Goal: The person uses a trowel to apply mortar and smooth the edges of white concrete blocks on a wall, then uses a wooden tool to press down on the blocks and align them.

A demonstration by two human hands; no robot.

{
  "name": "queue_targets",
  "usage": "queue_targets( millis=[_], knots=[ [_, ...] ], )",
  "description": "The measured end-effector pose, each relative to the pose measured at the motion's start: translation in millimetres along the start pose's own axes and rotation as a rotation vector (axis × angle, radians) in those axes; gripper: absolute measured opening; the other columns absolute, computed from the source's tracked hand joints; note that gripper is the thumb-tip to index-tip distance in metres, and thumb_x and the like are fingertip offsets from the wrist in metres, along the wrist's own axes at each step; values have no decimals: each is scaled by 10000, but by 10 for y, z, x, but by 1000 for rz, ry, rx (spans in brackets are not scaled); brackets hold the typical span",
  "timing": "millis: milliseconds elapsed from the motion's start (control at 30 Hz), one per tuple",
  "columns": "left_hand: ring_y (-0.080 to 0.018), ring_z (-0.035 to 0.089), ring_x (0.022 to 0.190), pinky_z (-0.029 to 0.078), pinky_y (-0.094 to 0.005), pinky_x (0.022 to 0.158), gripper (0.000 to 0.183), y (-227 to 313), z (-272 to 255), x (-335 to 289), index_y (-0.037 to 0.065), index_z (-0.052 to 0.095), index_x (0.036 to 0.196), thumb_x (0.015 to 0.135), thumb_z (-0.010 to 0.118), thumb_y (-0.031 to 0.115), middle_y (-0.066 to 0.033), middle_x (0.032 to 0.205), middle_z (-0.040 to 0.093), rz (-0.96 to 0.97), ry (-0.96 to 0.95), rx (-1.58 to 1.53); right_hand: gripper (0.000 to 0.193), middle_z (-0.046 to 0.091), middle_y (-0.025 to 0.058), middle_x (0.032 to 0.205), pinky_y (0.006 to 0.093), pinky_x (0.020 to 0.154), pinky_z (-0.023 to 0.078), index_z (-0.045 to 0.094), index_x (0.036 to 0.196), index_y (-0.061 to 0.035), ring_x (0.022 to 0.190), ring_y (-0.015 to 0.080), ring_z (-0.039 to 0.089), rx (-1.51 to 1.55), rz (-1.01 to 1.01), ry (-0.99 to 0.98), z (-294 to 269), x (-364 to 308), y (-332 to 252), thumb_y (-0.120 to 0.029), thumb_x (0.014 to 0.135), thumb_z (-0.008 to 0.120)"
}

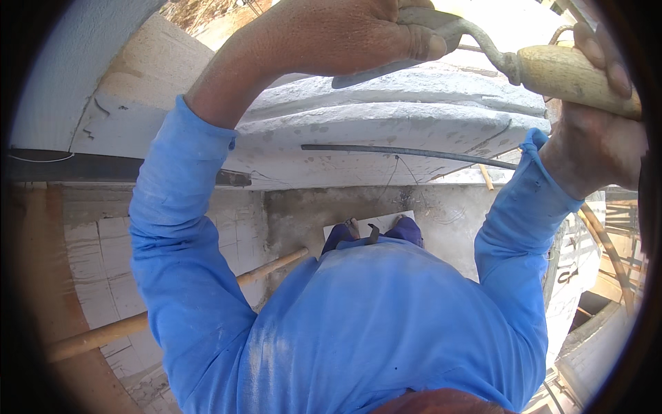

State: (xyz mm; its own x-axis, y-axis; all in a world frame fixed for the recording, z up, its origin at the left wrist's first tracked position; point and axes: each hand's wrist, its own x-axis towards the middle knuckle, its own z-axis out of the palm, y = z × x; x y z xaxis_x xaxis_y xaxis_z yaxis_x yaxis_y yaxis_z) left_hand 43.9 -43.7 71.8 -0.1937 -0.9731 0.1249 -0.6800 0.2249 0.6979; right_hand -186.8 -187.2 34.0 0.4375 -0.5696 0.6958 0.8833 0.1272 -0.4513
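Note:
A trowel with a worn wooden handle [572,76] and a grey metal blade [379,74] spans the top of the view. My right hand [596,148] is wrapped round the handle at the upper right. Up at the blade, my left hand [331,34] is closed, with its thumb lying over the metal near the bent neck. Part of the left hand is cut off by the top edge. Below both hands runs a pale, rough-topped block wall [386,131], its upper face powdery and uneven.
A dark thin rod [414,150] crosses the wall's face. At left a black beam [124,169] sticks out, and a wooden pole [276,265] slants behind my left arm. My feet stand on a pale slab [333,231] over a concrete floor [296,214]. Wooden poles [610,252] stand at right.

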Motion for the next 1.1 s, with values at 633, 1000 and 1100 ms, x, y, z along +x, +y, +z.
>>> queue_targets(
  millis=[633, 1000, 1100],
  knots=[
    [-321, 632, 827, 499, -418, 739, 185, -330, -69, -1088, 30, 660, 881, 769, 667, 177, -155, 871, 670, -363, 140, 868, 210, 623, 145, 1017, 400, 652, 545, 555, 1098, -41, 737, 228, 627, -54, -423, -419, 997, -242, 1568, 2, 897, 516],
    [-352, 652, 768, 518, -412, 740, 297, -499, 244, -885, 20, 708, 910, 834, 613, 292, -191, 807, 676, 167, 834, 612, 112, 534, 36, 724, 246, 570, 501, 521, 794, -25, 613, 111, 580, 126, -107, -77, 1340, 146, 1487, -51, 805, 629],
    [-388, 635, 771, 512, -429, 752, 273, -52, -172, -843, 12, 696, 830, 834, 602, 269, -223, 772, 657, -337, 319, 594, 111, 532, 35, 746, 247, 588, 489, 521, 818, -29, 636, 113, 574, 113, -141, -19, 1054, 347, 1396, -56, 800, 627]
  ],
)
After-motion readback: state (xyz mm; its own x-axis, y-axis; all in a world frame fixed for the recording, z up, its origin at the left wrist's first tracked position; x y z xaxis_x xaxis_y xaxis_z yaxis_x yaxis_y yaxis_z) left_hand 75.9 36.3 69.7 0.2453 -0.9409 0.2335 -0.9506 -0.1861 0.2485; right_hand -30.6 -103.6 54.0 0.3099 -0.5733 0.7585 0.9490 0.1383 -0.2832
